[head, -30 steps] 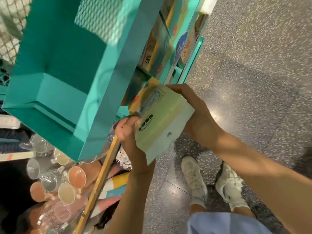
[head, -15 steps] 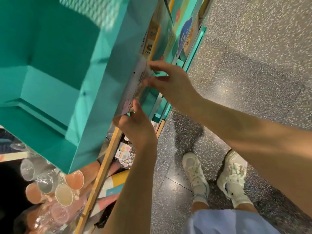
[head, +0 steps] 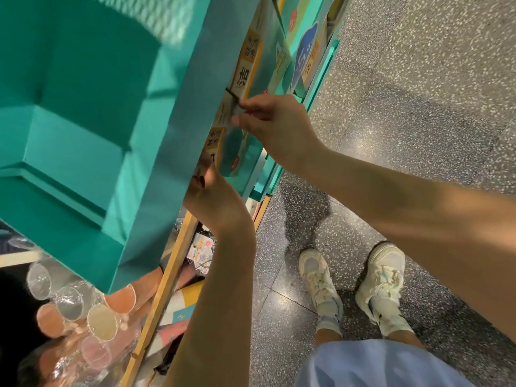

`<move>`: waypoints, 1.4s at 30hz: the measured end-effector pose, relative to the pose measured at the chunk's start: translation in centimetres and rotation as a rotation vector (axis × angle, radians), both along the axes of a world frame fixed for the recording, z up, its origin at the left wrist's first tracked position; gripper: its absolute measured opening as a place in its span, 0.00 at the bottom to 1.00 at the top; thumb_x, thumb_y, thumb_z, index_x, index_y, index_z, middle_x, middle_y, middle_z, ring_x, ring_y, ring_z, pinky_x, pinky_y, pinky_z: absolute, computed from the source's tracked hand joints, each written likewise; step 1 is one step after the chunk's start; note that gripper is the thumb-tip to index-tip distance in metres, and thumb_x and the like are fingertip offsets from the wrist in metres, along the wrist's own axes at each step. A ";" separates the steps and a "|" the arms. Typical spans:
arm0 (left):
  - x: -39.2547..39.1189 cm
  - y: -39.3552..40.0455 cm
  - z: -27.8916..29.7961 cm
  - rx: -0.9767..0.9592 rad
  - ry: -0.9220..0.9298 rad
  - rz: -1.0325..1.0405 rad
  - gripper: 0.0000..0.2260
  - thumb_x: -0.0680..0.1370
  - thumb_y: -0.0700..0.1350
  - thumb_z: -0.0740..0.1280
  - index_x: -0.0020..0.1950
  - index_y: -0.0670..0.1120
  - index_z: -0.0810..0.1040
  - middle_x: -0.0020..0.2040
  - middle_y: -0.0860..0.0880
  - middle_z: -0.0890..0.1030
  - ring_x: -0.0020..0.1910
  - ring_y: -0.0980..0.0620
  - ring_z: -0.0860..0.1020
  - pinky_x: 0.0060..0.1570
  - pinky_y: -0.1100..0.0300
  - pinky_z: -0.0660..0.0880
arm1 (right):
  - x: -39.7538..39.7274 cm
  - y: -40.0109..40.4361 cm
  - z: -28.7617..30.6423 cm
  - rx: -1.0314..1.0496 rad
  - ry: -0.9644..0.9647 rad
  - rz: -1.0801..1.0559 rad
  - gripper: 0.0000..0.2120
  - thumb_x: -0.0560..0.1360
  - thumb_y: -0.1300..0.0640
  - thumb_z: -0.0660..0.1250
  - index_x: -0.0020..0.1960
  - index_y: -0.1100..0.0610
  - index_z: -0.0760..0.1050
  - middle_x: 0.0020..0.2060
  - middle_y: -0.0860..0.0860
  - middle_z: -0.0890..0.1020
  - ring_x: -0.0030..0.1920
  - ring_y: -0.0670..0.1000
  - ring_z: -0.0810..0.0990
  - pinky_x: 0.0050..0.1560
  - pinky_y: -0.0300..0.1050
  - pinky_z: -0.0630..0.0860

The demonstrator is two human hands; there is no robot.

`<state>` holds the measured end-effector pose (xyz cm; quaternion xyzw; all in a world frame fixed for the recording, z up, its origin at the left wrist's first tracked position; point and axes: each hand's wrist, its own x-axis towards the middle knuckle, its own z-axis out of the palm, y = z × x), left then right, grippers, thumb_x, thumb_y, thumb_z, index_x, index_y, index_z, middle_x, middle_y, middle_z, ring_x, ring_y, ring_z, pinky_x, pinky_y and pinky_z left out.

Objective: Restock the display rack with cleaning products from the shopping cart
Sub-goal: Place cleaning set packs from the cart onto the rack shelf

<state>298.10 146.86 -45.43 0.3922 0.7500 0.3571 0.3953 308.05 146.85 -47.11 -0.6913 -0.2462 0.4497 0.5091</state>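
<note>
head view: right hand (head: pixel 275 127) fingertips pinch the pale product box (head: pixel 227 114) at the teal display rack (head: pixel 156 152) front edge. left hand (head: pixel 216 198), directly below, has fingers hidden behind the rack; grip undeterminable.

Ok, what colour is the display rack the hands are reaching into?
Teal green; the display rack shows best in the head view, its only view.

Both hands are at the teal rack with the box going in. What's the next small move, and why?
Probably push the box fully in with the right hand. Its fingertips pinch the outer edge, which sits at the rack front between the boxes there. The left hand sits below, under the rack's edge; its grip is hidden.
</note>
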 end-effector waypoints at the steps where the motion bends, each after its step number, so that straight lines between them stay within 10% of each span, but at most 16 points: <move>1: 0.0 0.0 0.0 -0.002 -0.013 0.010 0.04 0.78 0.43 0.65 0.51 0.49 0.78 0.43 0.60 0.80 0.37 0.72 0.76 0.37 0.77 0.70 | -0.1 -0.1 0.0 -0.010 -0.001 0.009 0.08 0.73 0.58 0.70 0.51 0.58 0.81 0.46 0.50 0.83 0.50 0.51 0.81 0.58 0.53 0.76; 5: 0.5 -0.4 0.6 -0.037 -0.056 0.033 0.07 0.78 0.42 0.65 0.42 0.52 0.77 0.38 0.61 0.79 0.36 0.68 0.77 0.35 0.77 0.69 | -0.4 -1.0 -0.1 -0.057 -0.002 0.070 0.13 0.74 0.58 0.69 0.58 0.60 0.79 0.51 0.54 0.83 0.52 0.51 0.80 0.59 0.52 0.75; 9: 0.3 -0.9 1.0 -0.174 -0.056 0.037 0.13 0.79 0.49 0.62 0.57 0.42 0.77 0.58 0.41 0.78 0.55 0.45 0.76 0.57 0.57 0.73 | -0.2 -2.7 0.0 -0.118 -0.061 0.067 0.13 0.74 0.59 0.68 0.58 0.60 0.79 0.53 0.55 0.82 0.54 0.53 0.79 0.60 0.51 0.75; 11: -0.1 -1.6 1.1 -0.310 -0.157 0.134 0.19 0.82 0.46 0.55 0.66 0.33 0.69 0.66 0.30 0.69 0.64 0.34 0.69 0.51 0.62 0.70 | 0.3 -4.4 0.0 -0.177 -0.134 0.074 0.10 0.75 0.60 0.67 0.55 0.59 0.79 0.51 0.54 0.82 0.50 0.50 0.80 0.55 0.40 0.77; 16: 0.4 -6.0 3.7 -0.313 0.199 -0.282 0.10 0.76 0.41 0.66 0.34 0.46 0.76 0.35 0.46 0.80 0.35 0.51 0.76 0.41 0.58 0.72 | 2.2 -10.9 2.3 -0.306 -0.195 0.083 0.07 0.77 0.65 0.60 0.44 0.59 0.76 0.38 0.51 0.79 0.35 0.41 0.73 0.32 0.23 0.68; 27: 15.2 -10.7 23.7 0.133 0.255 -1.030 0.10 0.75 0.38 0.64 0.34 0.47 0.72 0.28 0.58 0.69 0.28 0.58 0.66 0.31 0.78 0.64 | 9.9 -20.0 21.3 -0.410 -0.361 -0.340 0.07 0.74 0.63 0.63 0.38 0.62 0.75 0.33 0.55 0.79 0.35 0.54 0.74 0.34 0.41 0.63; 42: 23.3 -38.0 44.4 0.506 0.096 -1.911 0.05 0.75 0.39 0.66 0.45 0.38 0.81 0.44 0.40 0.83 0.46 0.43 0.80 0.44 0.60 0.65 | 9.6 -50.6 46.0 -0.604 -0.695 -1.028 0.04 0.74 0.63 0.63 0.43 0.60 0.77 0.41 0.60 0.81 0.44 0.59 0.78 0.47 0.51 0.71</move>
